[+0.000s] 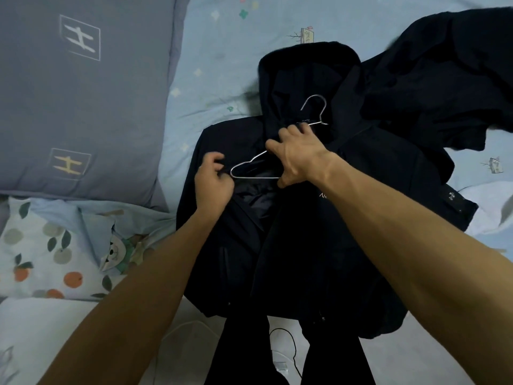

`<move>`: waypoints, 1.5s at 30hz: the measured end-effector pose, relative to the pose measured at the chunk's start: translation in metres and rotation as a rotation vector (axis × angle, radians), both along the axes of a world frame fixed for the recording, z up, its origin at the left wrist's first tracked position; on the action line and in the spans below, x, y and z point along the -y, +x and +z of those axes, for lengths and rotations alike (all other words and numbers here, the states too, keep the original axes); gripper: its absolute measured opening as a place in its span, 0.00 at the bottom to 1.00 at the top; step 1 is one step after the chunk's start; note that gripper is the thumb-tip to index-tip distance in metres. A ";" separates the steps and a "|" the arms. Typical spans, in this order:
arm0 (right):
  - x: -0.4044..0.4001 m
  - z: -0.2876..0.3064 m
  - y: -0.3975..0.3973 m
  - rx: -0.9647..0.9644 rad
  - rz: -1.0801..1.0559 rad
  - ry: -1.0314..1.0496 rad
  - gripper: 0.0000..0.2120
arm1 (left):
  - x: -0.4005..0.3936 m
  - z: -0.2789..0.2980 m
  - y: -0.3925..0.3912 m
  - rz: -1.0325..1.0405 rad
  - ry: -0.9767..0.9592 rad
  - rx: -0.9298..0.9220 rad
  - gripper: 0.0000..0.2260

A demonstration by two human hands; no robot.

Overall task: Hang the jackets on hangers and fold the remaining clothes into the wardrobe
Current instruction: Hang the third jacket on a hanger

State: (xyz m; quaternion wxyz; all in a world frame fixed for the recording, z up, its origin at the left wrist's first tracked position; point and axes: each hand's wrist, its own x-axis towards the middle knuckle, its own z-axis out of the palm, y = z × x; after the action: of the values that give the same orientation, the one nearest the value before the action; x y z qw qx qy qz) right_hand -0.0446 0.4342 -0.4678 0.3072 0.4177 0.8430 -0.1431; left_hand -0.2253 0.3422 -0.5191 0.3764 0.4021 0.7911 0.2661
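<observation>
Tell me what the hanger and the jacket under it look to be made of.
Hanger: thin bare metal wire, by its silvery shine and slim bent outline. Jacket: dark matte woven fabric, probably synthetic; the lining showing at the opened front has a slight sheen, so likely a slick polyester or nylon.

A grey pillow (80,101) lies at ten o'clock on the pale blue sheet (230,51). A fruit-print cloth (47,254) sits at eight o'clock.
</observation>
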 end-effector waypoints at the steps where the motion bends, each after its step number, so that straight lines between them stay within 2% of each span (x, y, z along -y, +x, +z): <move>1: 0.003 -0.001 0.004 0.011 -0.009 0.052 0.43 | -0.005 0.005 0.000 0.180 -0.070 0.055 0.18; 3: 0.010 -0.001 0.010 0.039 -0.026 0.132 0.43 | -0.014 0.014 0.000 0.419 -0.124 0.120 0.16; 5: 0.015 -0.004 0.013 0.065 -0.040 0.159 0.43 | -0.018 0.021 0.003 0.410 -0.086 0.108 0.14; 7: 0.018 -0.008 0.010 0.066 -0.066 0.173 0.43 | -0.017 0.029 0.014 0.231 -0.017 0.125 0.12; 10: 0.018 -0.012 0.006 0.041 -0.138 0.178 0.46 | -0.011 0.036 0.036 -0.117 -0.026 0.134 0.09; 13: 0.018 -0.012 0.016 -0.038 -0.240 0.114 0.51 | -0.017 0.033 0.040 -0.257 -0.133 0.171 0.05; 14: 0.017 -0.011 0.021 -0.071 -0.270 0.092 0.50 | -0.021 0.028 0.035 -0.274 -0.177 0.177 0.10; 16: 0.018 -0.005 0.038 -0.142 -0.328 0.103 0.42 | -0.030 0.019 0.028 -0.295 -0.249 0.178 0.19; 18: 0.020 -0.001 0.058 -0.266 -0.391 0.197 0.30 | -0.040 0.013 0.027 -0.351 -0.230 0.106 0.21; 20: 0.022 0.001 0.081 -0.405 -0.480 0.309 0.20 | -0.053 0.009 0.033 -0.432 -0.179 -0.008 0.16; 22: 0.025 0.002 0.098 -0.463 -0.565 0.357 0.17 | -0.066 0.005 0.041 -0.526 -0.157 -0.114 0.09; 25: 0.027 0.000 0.117 -0.387 -0.703 0.329 0.21 | -0.081 0.001 0.062 -0.720 -0.244 -0.243 0.23; 27: 0.026 -0.003 0.126 -0.312 -0.780 0.295 0.26 | -0.086 -0.002 0.076 -0.756 -0.312 -0.298 0.29; 30: 0.022 -0.008 0.129 -0.159 -0.844 0.172 0.38 | -0.086 -0.008 0.089 -0.768 -0.352 -0.380 0.24; 33: 0.018 -0.007 0.126 -0.096 -0.884 0.114 0.44 | -0.079 -0.008 0.092 -0.779 -0.306 -0.465 0.14; 37: 0.015 0.007 0.129 -0.142 -0.912 0.133 0.27 | -0.066 0.003 0.085 -0.774 -0.155 -0.512 0.07; 39: 0.021 0.018 0.131 -0.218 -0.938 0.167 0.24 | -0.060 0.015 0.081 -0.745 -0.029 -0.510 0.06; 45: 0.040 0.064 0.119 -0.495 -1.044 0.250 0.22 | -0.050 0.070 0.057 -0.603 0.265 -0.532 0.05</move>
State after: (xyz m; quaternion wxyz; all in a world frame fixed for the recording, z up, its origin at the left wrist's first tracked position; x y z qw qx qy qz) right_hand 0.0739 0.3941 -0.4041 -0.0614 0.7645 0.5830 -0.2681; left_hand -0.1680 0.3923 -0.4488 0.1650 0.7151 0.6666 0.1302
